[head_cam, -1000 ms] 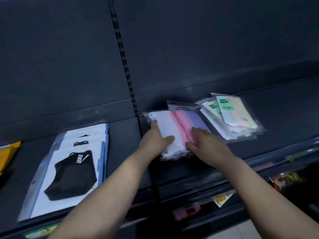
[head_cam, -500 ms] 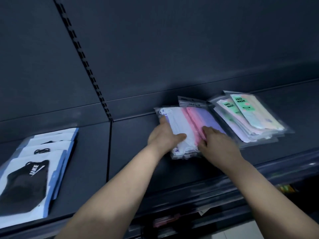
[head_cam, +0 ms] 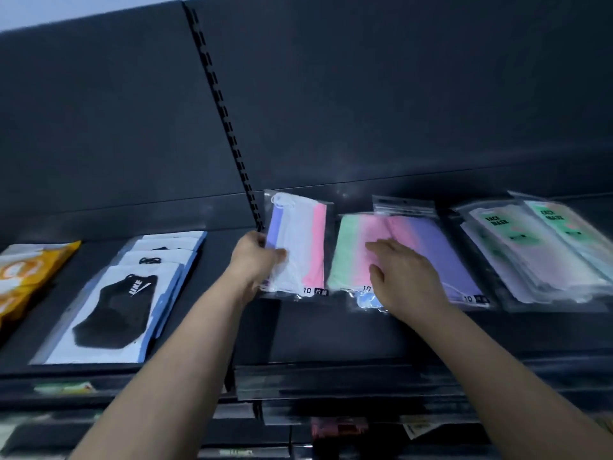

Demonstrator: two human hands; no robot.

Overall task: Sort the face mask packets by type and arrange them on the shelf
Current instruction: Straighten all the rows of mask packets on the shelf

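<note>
My left hand (head_cam: 255,260) grips the left edge of a clear packet of purple, white and pink masks (head_cam: 298,247), lifted and tilted a little off the dark shelf (head_cam: 331,333). My right hand (head_cam: 404,277) lies flat, fingers spread, on a stack of pastel mask packets (head_cam: 431,247) showing green, pink and purple. To their right lies a pile of green-labelled "FACE MASK" packets (head_cam: 537,247). Further left sits a stack of white packets with a black mask (head_cam: 122,300) on top.
An orange and white packet (head_cam: 30,273) lies at the far left of the shelf. A slotted upright rail (head_cam: 225,121) runs down the dark back panel. Lower shelves hold more small goods, blurred, below the shelf's front edge (head_cam: 331,380).
My left hand has pulled the top purple-white-pink packet off the pastel stack and moved it left. My right hand stays on the stack, now showing a green-pink packet. The view swung left.
</note>
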